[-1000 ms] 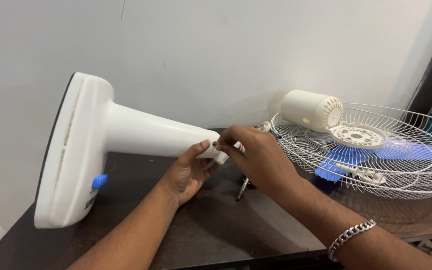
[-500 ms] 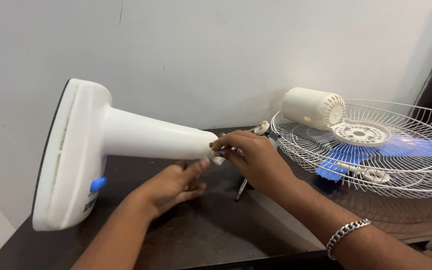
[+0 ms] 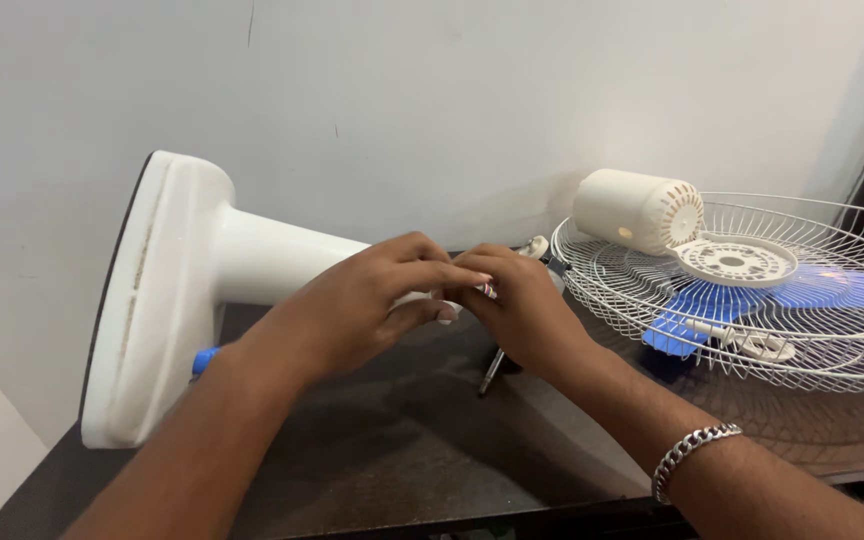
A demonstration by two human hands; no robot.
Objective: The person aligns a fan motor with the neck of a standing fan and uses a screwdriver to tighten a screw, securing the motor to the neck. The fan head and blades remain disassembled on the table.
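Fingertips of both hands meet at the narrow end of the white stand (image 3: 252, 262). Left hand (image 3: 362, 305) curls over the neck from above, fingers closed around it. Right hand (image 3: 517, 305) pinches at the neck tip; what it pinches is too small to tell. Stand: glossy white plastic, broad flat base with dark underside, blue knob (image 3: 204, 360) low on the base. It lies on its side on the dark table (image 3: 402, 450); long axis runs left-right, base left near the wall, neck pointing right. Screwdriver (image 3: 492, 372) lies just under the right hand. Fan grille (image 3: 752, 300) with blue blades sits well right; bare table in front.
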